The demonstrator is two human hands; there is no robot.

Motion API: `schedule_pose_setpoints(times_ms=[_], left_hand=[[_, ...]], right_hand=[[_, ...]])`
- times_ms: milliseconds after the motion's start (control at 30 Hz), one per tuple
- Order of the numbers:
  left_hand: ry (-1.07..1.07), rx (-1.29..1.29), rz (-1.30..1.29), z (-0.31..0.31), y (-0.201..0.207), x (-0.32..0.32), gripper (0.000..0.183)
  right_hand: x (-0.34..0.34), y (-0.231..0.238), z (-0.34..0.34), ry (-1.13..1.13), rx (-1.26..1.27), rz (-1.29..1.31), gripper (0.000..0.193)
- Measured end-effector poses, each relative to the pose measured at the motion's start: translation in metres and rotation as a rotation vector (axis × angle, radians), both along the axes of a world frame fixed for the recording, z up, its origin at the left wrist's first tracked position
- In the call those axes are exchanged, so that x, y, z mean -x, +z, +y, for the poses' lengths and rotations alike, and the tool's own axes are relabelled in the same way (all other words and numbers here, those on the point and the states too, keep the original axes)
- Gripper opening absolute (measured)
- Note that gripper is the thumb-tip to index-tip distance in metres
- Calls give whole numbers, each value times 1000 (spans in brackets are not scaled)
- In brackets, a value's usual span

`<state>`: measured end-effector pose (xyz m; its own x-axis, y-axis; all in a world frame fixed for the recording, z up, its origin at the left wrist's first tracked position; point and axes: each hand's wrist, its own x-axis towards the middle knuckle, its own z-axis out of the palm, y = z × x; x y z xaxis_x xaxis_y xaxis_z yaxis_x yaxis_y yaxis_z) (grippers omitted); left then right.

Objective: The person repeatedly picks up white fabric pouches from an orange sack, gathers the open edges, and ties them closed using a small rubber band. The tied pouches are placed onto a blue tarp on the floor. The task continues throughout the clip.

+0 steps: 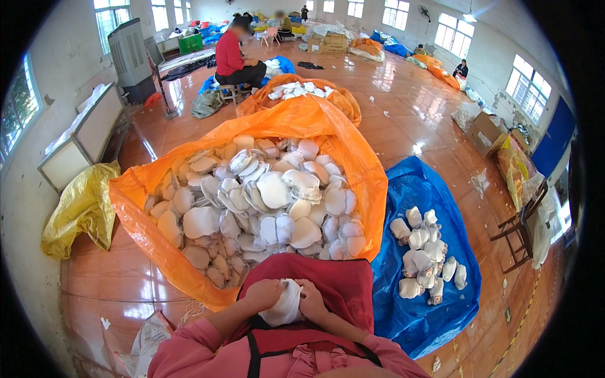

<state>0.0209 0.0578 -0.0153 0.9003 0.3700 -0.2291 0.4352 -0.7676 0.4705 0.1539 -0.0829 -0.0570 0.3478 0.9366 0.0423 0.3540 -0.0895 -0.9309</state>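
White fabric piece point(287, 305) sat at bottom centre of the frame, over the red apron point(340, 277), between the person's 2 hands. Left hand point(265, 294): grip closed in on the piece's left edge, fingers curled. Right hand point(310, 301): grip narrow, pinching the right edge; exact fingertip contact couldn't be told. Piece looked light, soft and bendy, probably not fragile, likely not very slippery; a thin edge like that might fold or slip out of a loose pinch, so the best hold seemed to be opposite edges, thumbs on top, light pressure. Mid-frame, orange sheet point(135, 208) bore a big heap of flat, rounded white pads point(274, 189), some overlapping in clumps. Right of centre, blue sheet point(403, 183) carried a smaller group of rounded white bundles point(435, 252), well apart from the hands. Yellow sack point(82, 208) lay at left of frame.
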Motion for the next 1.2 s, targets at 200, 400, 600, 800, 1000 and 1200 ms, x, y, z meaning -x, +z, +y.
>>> schedule_pose_setpoints(times_ms=[200,400,600,800,1000,1200], left_hand=[[322,-80,-289,-13,11,9,32],[143,-180,-352,-38,74,3,34],[209,-200,-243,-33,36,12,33],[157,-192,-142,-23,57,0,23],[153,-174,-168,-28,56,-11,19],[216,-103,-231,-24,40,-12,19]], right_hand=[[2,-16,4,11,13,129,30],[-4,-2,20,138,-261,-146,22],[7,9,24,87,-33,-265,21],[11,2,30,96,-109,-272,19],[7,-1,28,134,-3,-236,22],[6,-8,18,84,-55,-89,26]])
